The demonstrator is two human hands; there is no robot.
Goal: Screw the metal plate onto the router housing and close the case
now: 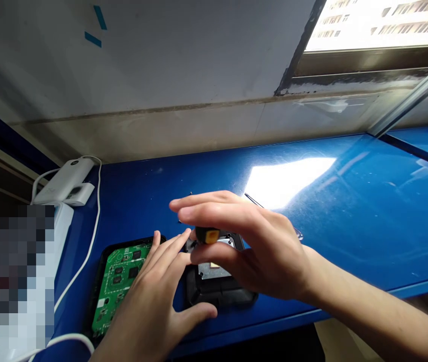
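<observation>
On my feed I am seeing two bare hands working low over the blue worktop (353, 226). My right hand (270, 246) is arching in from the right, and its grip is grasping a black-and-yellow tool handle (208, 235) between thumb and fingers. The handle is pointing its end almost straight up at me, so I am not making out the part below. It is standing over a black casing (223, 295), which is lying near the front edge of the worktop and carrying a silver metal plate (208, 273) with a small gold-coloured patch (214, 265).

My left hand (157, 291) is reaching in from the near side with its grip released: the fingers are stretching towards the casing's far left corner, and the thumb is spreading out by its near edge. Whether those fingertips are touching the casing, I cannot tell.

Just left of that hand, and partly hiding behind it, a green circuit board (117, 266) is sitting in a black shell (98, 291). A thin dark rod (253, 199) is lying beyond my right hand. Farther left, a white cable (98, 211) is trailing along the worktop beside a white box (65, 178).
</observation>
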